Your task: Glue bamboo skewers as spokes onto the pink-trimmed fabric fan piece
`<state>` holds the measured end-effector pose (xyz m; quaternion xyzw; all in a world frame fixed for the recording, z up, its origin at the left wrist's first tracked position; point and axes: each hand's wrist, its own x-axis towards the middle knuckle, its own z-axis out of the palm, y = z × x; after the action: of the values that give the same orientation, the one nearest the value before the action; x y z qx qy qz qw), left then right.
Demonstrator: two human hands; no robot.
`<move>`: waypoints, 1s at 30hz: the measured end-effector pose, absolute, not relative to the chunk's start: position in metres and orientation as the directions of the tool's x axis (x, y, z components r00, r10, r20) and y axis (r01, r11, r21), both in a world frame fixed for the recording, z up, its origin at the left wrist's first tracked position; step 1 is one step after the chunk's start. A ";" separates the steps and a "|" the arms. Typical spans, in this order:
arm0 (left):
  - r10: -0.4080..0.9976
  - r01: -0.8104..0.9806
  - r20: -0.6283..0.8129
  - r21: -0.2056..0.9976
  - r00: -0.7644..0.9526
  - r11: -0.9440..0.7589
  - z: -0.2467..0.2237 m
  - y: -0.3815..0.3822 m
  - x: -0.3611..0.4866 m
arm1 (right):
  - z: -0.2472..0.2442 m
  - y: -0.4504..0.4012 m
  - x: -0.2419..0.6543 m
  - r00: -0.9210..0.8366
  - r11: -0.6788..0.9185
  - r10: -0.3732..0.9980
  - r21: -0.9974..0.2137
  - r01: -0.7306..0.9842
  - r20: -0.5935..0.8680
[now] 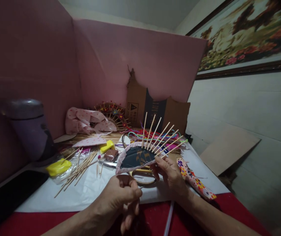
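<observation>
A half-round cardboard piece, dark with a pale pink fabric rim, stands tilted above the white sheet. Several thin wooden sticks fan out from its upper right edge. My right hand pinches the piece at its lower right corner, by the lowest stick. Just below its left end is my left hand, thumb and forefinger pressed together; what they hold, if anything, is too small to make out. Scissors with gold-coloured handles lie behind the piece, between my hands.
Loose sticks, yellow clay packs and a brown lump lie left of centre. A purple tumbler and black phone are farther left. Torn cardboard stands behind; a flowered fabric strip lies right.
</observation>
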<state>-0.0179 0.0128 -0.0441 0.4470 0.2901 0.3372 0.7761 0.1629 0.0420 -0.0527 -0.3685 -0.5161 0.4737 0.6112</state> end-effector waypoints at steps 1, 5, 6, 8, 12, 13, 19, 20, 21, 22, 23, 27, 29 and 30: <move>0.792 -0.265 -0.150 0.892 0.591 0.366 -0.044 0.013 -0.017 | -0.052 0.042 0.163 0.022 0.280 0.959 -0.939 -0.201 0.282; 0.826 -0.249 -0.170 0.904 0.538 0.348 -0.046 0.014 -0.017 | -0.053 0.041 0.162 0.035 0.268 0.963 -0.939 -0.217 0.267; 0.826 -0.240 -0.181 0.905 0.533 0.352 -0.046 0.014 -0.017 | -0.054 0.041 0.162 0.039 0.267 0.964 -0.939 -0.219 0.265; 0.821 -0.220 -0.205 0.904 0.533 0.368 -0.046 0.014 -0.017 | -0.055 0.041 0.163 0.046 0.269 0.963 -0.936 -0.226 0.265; 0.823 -0.235 -0.198 0.900 0.532 0.368 -0.046 0.015 -0.018 | -0.055 0.040 0.164 0.046 0.259 0.966 -0.942 -0.214 0.255; 0.822 -0.252 -0.186 0.895 0.538 0.368 -0.046 0.015 -0.018 | -0.054 0.039 0.164 0.049 0.256 0.967 -0.944 -0.209 0.251; 0.801 -0.375 -0.041 0.868 0.597 0.324 -0.051 0.016 -0.018 | -0.048 0.034 0.161 0.070 0.257 0.966 -0.947 -0.193 0.248; 0.805 -0.388 -0.026 0.867 0.592 0.313 -0.051 0.016 -0.018 | -0.047 0.034 0.161 0.075 0.257 0.966 -0.947 -0.195 0.247; 0.810 -0.393 -0.020 0.867 0.587 0.306 -0.052 0.017 -0.018 | -0.047 0.034 0.161 0.083 0.255 0.966 -0.947 -0.197 0.243; 0.813 -0.393 -0.022 0.868 0.582 0.305 -0.052 0.017 -0.018 | -0.047 0.034 0.161 0.089 0.248 0.968 -0.948 -0.199 0.235; 0.814 -0.390 -0.025 0.869 0.580 0.305 -0.052 0.017 -0.018 | -0.047 0.034 0.160 0.102 0.248 0.968 -0.948 -0.201 0.231; 0.805 -0.395 -0.020 0.864 0.593 0.312 -0.053 0.017 -0.018 | -0.037 0.031 0.156 0.140 0.262 0.961 -0.951 -0.165 0.240; 0.793 -0.402 -0.014 0.857 0.609 0.323 -0.054 0.016 -0.018 | -0.030 0.028 0.153 0.139 0.270 0.958 -0.954 -0.130 0.252; 0.788 -0.408 -0.011 0.851 0.616 0.331 -0.055 0.016 -0.018 | -0.027 0.027 0.152 0.137 0.277 0.956 -0.954 -0.114 0.261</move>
<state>-0.0185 0.0161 -0.0549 0.4358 0.2177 0.3803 0.7862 0.1518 0.0273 -0.0273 -0.4223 -0.4980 0.4280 0.6248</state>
